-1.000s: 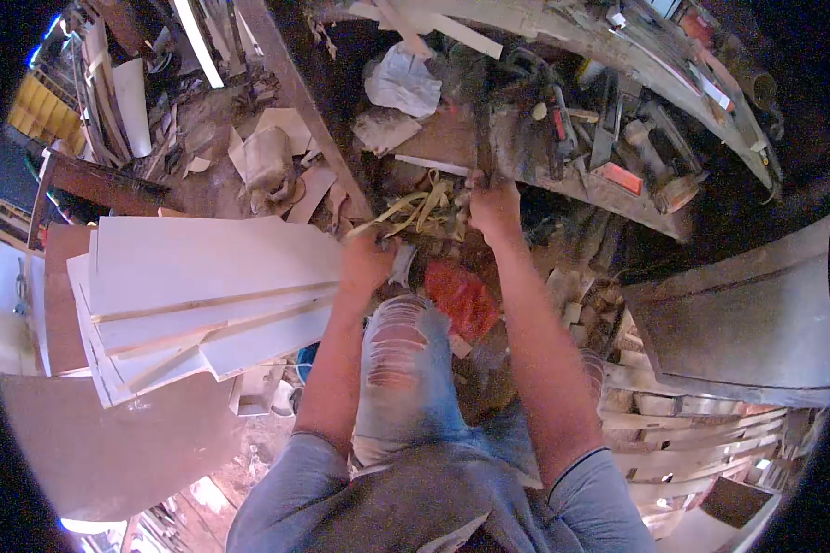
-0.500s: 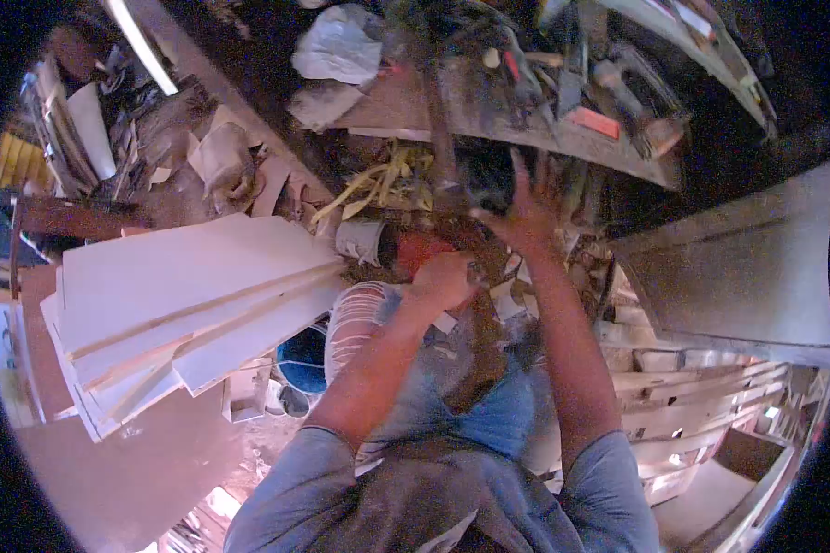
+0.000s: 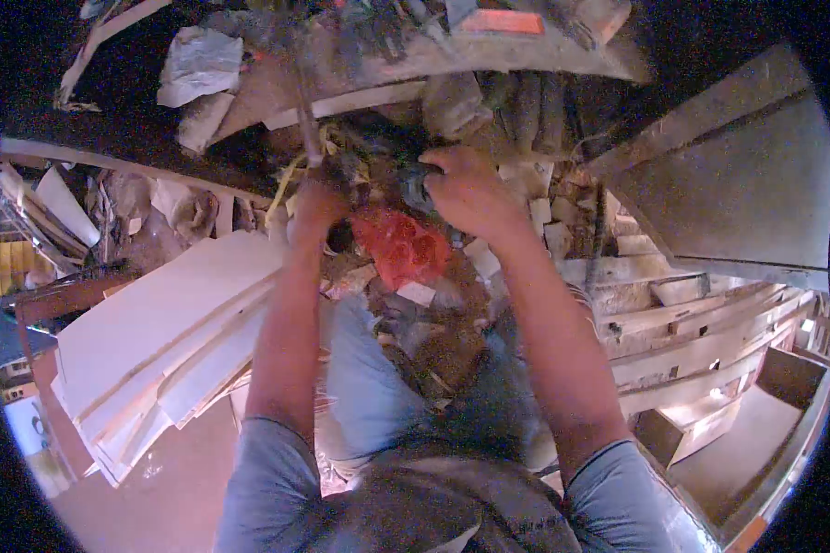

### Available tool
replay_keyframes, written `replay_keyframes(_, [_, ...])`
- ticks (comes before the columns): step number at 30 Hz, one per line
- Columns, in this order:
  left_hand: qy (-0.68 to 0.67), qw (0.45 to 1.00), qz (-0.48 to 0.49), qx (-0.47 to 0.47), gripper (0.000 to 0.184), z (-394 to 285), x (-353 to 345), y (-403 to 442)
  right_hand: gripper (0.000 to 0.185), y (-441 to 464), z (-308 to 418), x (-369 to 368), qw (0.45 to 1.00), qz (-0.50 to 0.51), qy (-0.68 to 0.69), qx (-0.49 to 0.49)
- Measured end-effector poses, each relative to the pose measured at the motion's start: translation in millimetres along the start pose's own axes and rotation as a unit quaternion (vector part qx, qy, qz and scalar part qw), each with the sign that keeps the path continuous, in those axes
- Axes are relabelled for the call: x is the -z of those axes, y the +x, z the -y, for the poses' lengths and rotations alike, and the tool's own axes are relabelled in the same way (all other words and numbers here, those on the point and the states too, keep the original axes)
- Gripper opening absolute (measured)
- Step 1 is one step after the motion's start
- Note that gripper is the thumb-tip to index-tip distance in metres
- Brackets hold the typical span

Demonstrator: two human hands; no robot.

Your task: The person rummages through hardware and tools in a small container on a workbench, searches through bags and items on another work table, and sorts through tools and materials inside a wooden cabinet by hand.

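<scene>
My left hand (image 3: 321,205) is closed beside the yellow strips (image 3: 286,189), near the lower end of an upright pole (image 3: 306,120); what it holds is hidden. My right hand (image 3: 470,189) is curled, thumb and fingers together, at a dark grey-blue thing (image 3: 415,186) that I cannot make out. Between and just below the hands lies a crumpled red plastic bag (image 3: 401,249). A small white piece (image 3: 417,293) rests at the bag's lower edge, above my knees.
White boards (image 3: 171,323) are stacked at the left. A cluttered workbench (image 3: 581,57) with an orange-red object (image 3: 503,22) crosses the top. Drawer-like wooden frames (image 3: 692,359) and a large panel (image 3: 738,184) stand at the right. A crumpled pale bag (image 3: 203,66) lies at the upper left.
My view has shifted. My left hand has moved left from the red bag, which shows more fully. My right hand, spread before, has come down and curled its fingers.
</scene>
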State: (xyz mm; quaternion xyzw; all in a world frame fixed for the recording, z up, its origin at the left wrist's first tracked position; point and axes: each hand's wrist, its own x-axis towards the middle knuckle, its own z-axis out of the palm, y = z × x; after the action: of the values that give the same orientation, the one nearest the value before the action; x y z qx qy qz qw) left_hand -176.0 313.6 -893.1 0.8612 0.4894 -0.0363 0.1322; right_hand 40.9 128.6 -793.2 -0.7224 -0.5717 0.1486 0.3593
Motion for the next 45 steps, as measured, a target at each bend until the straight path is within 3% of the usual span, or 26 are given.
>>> replay_keyframes(1, [0.066,0.997,-0.002,-0.048,0.049,14.3,-12.3,23.1,0.033,-12.3,1.2,-0.8,1.0,0.015,0.002,0.022])
replay_keyframes(3, [0.242,0.963,0.097,-0.074,0.053,17.9,-17.4,63.4,0.031,-29.6,7.9,-7.4,0.997,0.042,0.009,0.07])
replay_keyframes(6, [0.042,0.99,0.009,0.133,0.051,12.3,-48.6,72.6,0.028,-44.1,25.3,-9.6,0.976,0.176,0.057,-0.118])
replay_keyframes(9, [-0.032,0.97,0.005,0.243,0.05,-14.0,-43.9,67.0,0.028,-56.4,28.0,0.9,0.953,0.254,-0.008,-0.165])
replay_keyframes(12, [0.063,0.989,0.058,0.124,0.046,-0.3,-47.0,77.5,0.027,-63.9,28.5,2.8,0.942,0.302,-0.037,-0.143])
replay_keyframes(15, [0.06,0.995,0.078,0.033,0.043,30.1,-19.2,81.2,0.025,-69.3,38.1,10.3,0.939,0.319,-0.007,-0.125])
replay_keyframes(20, [-0.178,0.982,0.047,-0.043,0.038,72.4,59.5,49.7,0.025,-72.8,49.7,20.1,0.941,0.326,0.025,-0.082])
replay_keyframes(22, [-0.347,0.935,0.05,-0.052,0.037,82.1,68.0,34.8,0.024,-73.9,50.2,16.7,0.941,0.324,0.059,-0.074])
replay_keyframes(23, [-0.465,0.882,0.06,-0.046,0.036,82.8,66.2,29.3,0.024,-74.8,48.4,7.6,0.941,0.322,0.066,-0.079])
replay_keyframes(25, [-0.681,0.727,0.088,-0.007,0.034,79.5,60.6,31.3,0.026,-78.9,42.6,-13.0,0.941,0.316,0.075,-0.093])
replay_keyframes(26, [-0.693,0.716,0.083,-0.027,0.034,86.2,48.5,35.7,0.026,-78.5,42.0,-11.3,0.941,0.316,0.074,-0.096])
replay_keyframes(28, [-0.576,0.815,0.005,-0.053,0.033,88.8,32.0,42.0,0.026,-76.6,43.5,-7.8,0.94,0.318,0.074,-0.097])
replay_keyframes(30, [-0.265,0.953,-0.133,-0.062,0.032,85.0,16.7,57.0,0.025,-72.8,46.7,0.8,0.935,0.33,0.074,-0.105])
replay_keyframes(31, [-0.408,0.904,-0.101,-0.076,0.032,94.1,6.0,70.1,0.025,-71.8,47.2,3.9,0.933,0.334,0.073,-0.11])
replay_keyframes(33, [-0.661,0.743,-0.031,-0.101,0.031,130.7,-20.3,101.3,0.026,-71.7,47.5,6.4,0.928,0.346,0.076,-0.115])
replay_keyframes(35, [-0.481,0.866,-0.111,-0.081,0.033,120.7,-20.4,107.7,0.026,-70.9,47.6,8.4,0.925,0.349,0.078,-0.128])
replay_keyframes(38, [-0.237,0.942,-0.203,-0.119,0.039,115.2,-27.5,133.2,0.026,-72.6,47.9,11.2,0.926,0.349,0.074,-0.123])
replay_keyframes(40, [-0.026,0.953,-0.262,-0.148,0.043,127.5,-45.9,165.8,0.025,-72.3,45.3,17.2,0.928,0.361,0.062,-0.074])
replay_keyframes(42, [0.218,0.902,-0.327,-0.179,0.046,144.2,-75.8,202.5,0.026,-75.9,39.6,7.3,0.933,0.342,0.071,-0.081])
replay_keyframes(45, [0.291,0.88,-0.303,-0.222,0.053,147.0,-97.2,195.0,0.025,-75.6,30.6,-2.3,0.942,0.316,0.079,-0.075])
